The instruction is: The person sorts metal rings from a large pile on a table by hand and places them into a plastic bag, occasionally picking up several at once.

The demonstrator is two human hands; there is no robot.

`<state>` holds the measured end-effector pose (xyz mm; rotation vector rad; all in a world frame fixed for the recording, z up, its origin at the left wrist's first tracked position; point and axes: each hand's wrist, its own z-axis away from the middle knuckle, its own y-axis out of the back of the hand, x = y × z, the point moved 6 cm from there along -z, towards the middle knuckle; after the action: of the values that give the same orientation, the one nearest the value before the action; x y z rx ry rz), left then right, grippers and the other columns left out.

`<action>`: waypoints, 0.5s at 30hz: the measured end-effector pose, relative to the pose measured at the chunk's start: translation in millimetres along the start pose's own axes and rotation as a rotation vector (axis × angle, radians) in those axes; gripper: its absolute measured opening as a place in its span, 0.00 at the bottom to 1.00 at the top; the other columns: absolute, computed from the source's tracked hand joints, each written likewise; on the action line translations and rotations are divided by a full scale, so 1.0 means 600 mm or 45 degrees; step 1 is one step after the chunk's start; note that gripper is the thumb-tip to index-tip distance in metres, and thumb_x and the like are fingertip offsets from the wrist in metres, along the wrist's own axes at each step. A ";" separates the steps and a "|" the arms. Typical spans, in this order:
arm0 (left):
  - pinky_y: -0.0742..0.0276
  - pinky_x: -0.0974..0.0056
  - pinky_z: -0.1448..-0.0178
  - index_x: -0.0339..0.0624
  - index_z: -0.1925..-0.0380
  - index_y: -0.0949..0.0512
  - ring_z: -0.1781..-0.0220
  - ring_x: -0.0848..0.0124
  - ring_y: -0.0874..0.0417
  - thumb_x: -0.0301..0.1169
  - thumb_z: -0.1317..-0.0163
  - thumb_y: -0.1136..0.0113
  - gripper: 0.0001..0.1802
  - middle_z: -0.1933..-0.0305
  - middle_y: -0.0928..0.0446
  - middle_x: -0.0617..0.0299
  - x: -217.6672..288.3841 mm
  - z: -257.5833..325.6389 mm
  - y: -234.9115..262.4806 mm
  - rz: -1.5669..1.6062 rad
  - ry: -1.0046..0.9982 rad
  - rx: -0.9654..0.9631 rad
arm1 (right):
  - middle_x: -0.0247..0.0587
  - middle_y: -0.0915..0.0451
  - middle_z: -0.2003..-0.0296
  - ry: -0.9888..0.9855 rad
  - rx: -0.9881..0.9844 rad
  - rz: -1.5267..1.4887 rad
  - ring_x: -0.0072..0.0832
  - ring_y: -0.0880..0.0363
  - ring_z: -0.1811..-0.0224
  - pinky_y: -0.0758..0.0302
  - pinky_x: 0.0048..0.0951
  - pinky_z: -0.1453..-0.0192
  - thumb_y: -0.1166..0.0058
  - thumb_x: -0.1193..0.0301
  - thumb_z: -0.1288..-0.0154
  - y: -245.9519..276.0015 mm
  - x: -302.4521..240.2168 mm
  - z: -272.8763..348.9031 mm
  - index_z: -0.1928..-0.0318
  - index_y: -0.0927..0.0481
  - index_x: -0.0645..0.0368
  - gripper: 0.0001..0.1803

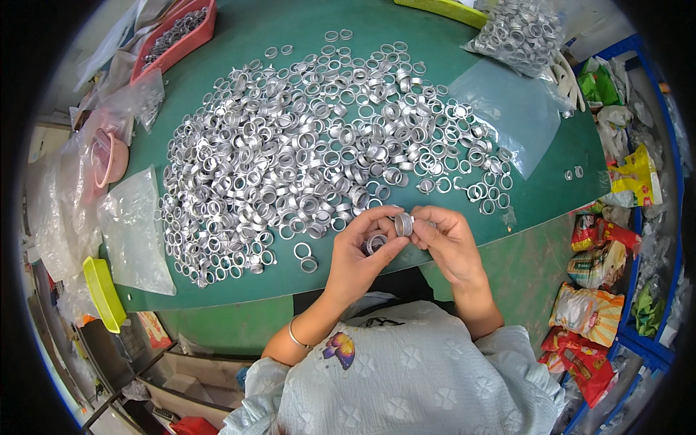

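A broad pile of silvery metal rings (290, 156) covers the middle of the green table (239, 293). Close to the table's front edge, my left hand (366, 243) is closed with a ring (404, 224) pinched upright between thumb and fingers. More rings (373, 243) rest inside the curl of that same hand. My right hand (444, 239) meets it from the right, its thumb and fingers pressed together at the side of the pinched ring. Whatever small piece the right fingertips hold is mostly hidden.
A red bin (177, 40) of metal parts stands back left, near a pink basket (110, 159). Clear plastic bags (138, 228) lie at left and right. A filled bag of rings (518, 36) sits back right. Packets (587, 312) crowd a blue rack (638, 341) beyond the right edge.
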<state>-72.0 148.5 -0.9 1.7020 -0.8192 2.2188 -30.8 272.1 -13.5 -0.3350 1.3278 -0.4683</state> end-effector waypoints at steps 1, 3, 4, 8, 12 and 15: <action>0.39 0.78 0.69 0.36 0.51 0.28 0.72 0.85 0.34 0.19 0.46 0.40 0.20 0.74 0.31 0.70 -0.006 0.002 0.001 0.094 0.077 0.003 | 0.28 0.26 0.73 0.005 -0.004 0.007 0.12 0.35 0.72 0.40 0.15 0.67 0.48 0.71 0.36 -0.001 -0.001 -0.001 0.66 0.21 0.63 0.08; 0.39 0.78 0.70 0.36 0.52 0.28 0.73 0.85 0.33 0.20 0.45 0.41 0.18 0.74 0.31 0.70 -0.013 0.006 0.005 0.195 0.181 0.030 | 0.27 0.26 0.74 0.038 0.062 0.124 0.12 0.35 0.72 0.40 0.15 0.69 0.48 0.71 0.36 0.001 -0.003 -0.002 0.65 0.21 0.63 0.08; 0.39 0.78 0.71 0.36 0.53 0.27 0.73 0.85 0.33 0.20 0.44 0.41 0.17 0.74 0.30 0.70 -0.015 0.007 0.008 0.207 0.207 0.051 | 0.27 0.26 0.74 0.056 0.095 0.186 0.12 0.35 0.73 0.40 0.15 0.69 0.48 0.71 0.36 0.004 -0.006 -0.003 0.65 0.21 0.63 0.08; 0.39 0.77 0.74 0.37 0.54 0.27 0.76 0.84 0.33 0.22 0.44 0.40 0.16 0.74 0.30 0.71 0.000 0.006 0.043 -0.189 0.009 0.141 | 0.24 0.26 0.75 0.174 0.335 0.630 0.10 0.38 0.76 0.39 0.16 0.73 0.48 0.72 0.36 0.044 -0.018 -0.010 0.64 0.20 0.61 0.07; 0.38 0.74 0.75 0.41 0.56 0.24 0.78 0.80 0.33 0.18 0.50 0.37 0.19 0.78 0.31 0.67 0.036 0.008 0.090 -0.965 -0.208 0.344 | 0.28 0.27 0.76 0.412 0.528 0.901 0.14 0.37 0.76 0.39 0.19 0.73 0.46 0.75 0.40 0.070 -0.037 -0.026 0.62 0.21 0.61 0.06; 0.32 0.65 0.75 0.43 0.56 0.24 0.81 0.68 0.29 0.20 0.52 0.37 0.19 0.76 0.29 0.60 0.054 0.009 0.126 -1.369 -0.265 0.411 | 0.32 0.31 0.76 0.535 0.635 1.299 0.17 0.37 0.77 0.39 0.19 0.73 0.46 0.76 0.42 0.073 -0.078 -0.053 0.61 0.22 0.61 0.08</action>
<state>-114.7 78.8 8.4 1.8585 0.4235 1.4517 -63.6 334.6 -2.0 0.8757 1.5329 0.0238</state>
